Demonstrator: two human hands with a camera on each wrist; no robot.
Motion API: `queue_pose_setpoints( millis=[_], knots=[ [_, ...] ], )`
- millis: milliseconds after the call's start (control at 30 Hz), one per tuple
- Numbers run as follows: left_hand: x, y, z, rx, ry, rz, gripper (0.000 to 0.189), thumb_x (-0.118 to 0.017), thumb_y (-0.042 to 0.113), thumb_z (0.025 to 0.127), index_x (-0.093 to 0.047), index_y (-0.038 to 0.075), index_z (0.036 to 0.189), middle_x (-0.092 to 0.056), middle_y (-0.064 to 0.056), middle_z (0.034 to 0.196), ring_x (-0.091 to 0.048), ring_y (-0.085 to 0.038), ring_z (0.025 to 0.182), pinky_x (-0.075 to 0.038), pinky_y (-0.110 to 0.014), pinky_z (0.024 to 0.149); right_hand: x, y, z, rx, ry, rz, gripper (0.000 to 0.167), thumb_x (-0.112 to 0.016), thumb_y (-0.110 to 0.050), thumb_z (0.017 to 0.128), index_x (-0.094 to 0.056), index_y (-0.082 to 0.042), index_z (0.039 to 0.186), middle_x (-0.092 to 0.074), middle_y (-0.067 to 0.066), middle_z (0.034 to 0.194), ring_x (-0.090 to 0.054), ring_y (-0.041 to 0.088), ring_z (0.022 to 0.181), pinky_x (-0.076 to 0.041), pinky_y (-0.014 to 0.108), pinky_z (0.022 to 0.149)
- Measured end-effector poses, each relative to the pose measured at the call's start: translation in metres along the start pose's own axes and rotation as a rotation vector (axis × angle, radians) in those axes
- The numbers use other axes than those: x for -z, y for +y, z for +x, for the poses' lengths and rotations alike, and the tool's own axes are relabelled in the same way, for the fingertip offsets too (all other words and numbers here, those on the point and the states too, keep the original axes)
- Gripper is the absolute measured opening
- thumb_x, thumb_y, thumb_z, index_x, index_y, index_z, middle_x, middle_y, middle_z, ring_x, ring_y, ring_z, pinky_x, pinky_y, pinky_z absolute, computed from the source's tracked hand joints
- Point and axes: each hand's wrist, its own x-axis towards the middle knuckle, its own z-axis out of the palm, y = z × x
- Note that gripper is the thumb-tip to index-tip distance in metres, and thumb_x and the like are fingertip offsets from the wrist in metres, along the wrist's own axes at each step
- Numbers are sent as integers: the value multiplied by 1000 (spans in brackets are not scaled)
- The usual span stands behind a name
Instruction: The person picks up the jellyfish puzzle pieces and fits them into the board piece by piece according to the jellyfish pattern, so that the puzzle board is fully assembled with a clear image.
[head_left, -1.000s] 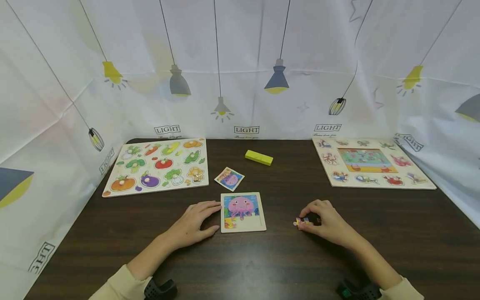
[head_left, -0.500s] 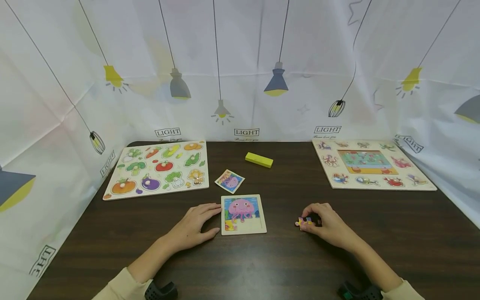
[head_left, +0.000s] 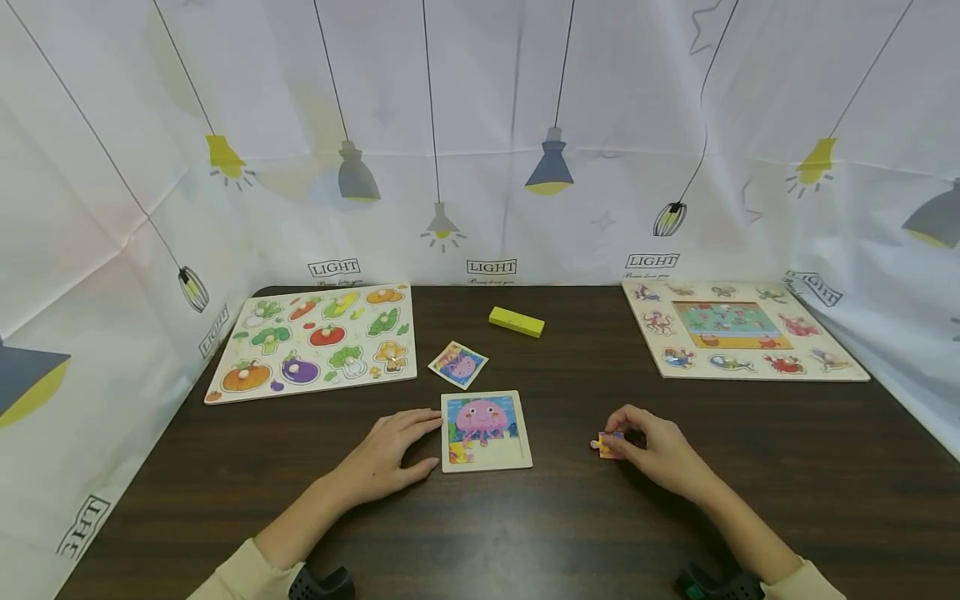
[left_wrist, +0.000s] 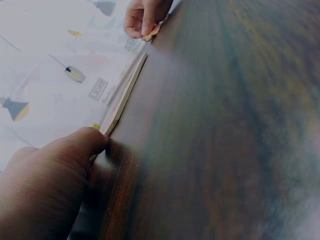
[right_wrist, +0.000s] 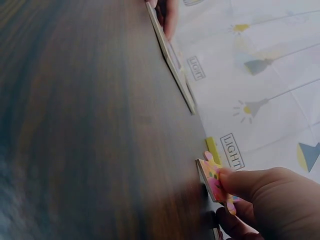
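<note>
The right hand (head_left: 660, 448) pinches a small jigsaw puzzle piece (head_left: 611, 445) between thumb and fingers, low over the table to the right of the puzzle board. In the right wrist view the puzzle piece (right_wrist: 214, 181) is yellow and pink with rounded tabs and is tilted. The left hand (head_left: 392, 454) lies with fingers extended, touching the left edge of the jellyfish puzzle board (head_left: 498, 454). Its frame holds a pink jellyfish picture, with bare wood at the lower right. In the left wrist view the thumb of the left hand (left_wrist: 55, 175) meets the board's edge (left_wrist: 125, 100).
Behind the board lies a small picture card (head_left: 458, 365), and farther back a yellow block (head_left: 517, 322). A vegetable peg puzzle (head_left: 315, 343) lies at the back left, a sea-animal puzzle (head_left: 750, 367) at the back right. A white printed curtain (head_left: 480, 125) borders the dark table (head_left: 510, 533).
The right hand has turned the puzzle piece in its fingers, so more of its yellow-orange face shows. The left hand and the board keep their places; the head view has shifted slightly.
</note>
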Motion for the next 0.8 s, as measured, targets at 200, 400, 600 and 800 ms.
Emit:
queue_pose_setpoints(
  millis=[200, 400, 600, 800],
  knots=[
    [0, 0, 0, 0, 3, 5, 53, -61, 36, 87, -51, 8, 131, -46, -7, 133, -39, -20, 124, -31, -45, 97, 1, 1, 2, -44, -16, 51, 8, -63, -12, 87, -59, -15, 93, -57, -9, 70, -54, 8, 65, -44, 26, 63],
    [-1, 0, -1, 2, 0, 4, 53, -61, 36, 87, -50, 8, 131, -46, -7, 133, -39, -20, 124, -31, -45, 97, 4, -2, 5, -45, -19, 69, 8, -61, -14, 89, -59, -15, 96, -57, -7, 69, -54, 9, 66, -43, 26, 61],
    [-2, -1, -1, -9, 10, 5, 53, -61, 36, 87, -51, 8, 131, -47, -8, 133, -40, -21, 124, -31, -45, 96, 6, -6, 8, -30, -22, 47, 11, -60, -16, 90, -62, -14, 101, -59, -9, 74, -55, 9, 72, -45, 27, 65],
    [-2, -1, -1, -4, 7, 1, 53, -61, 36, 87, -50, 8, 131, -46, -8, 133, -40, -21, 124, -31, -46, 96, 9, -11, 13, 7, -17, 8, 14, -60, -16, 89, -66, -14, 102, -63, -10, 90, -56, 9, 81, -49, 34, 76]
  ],
)
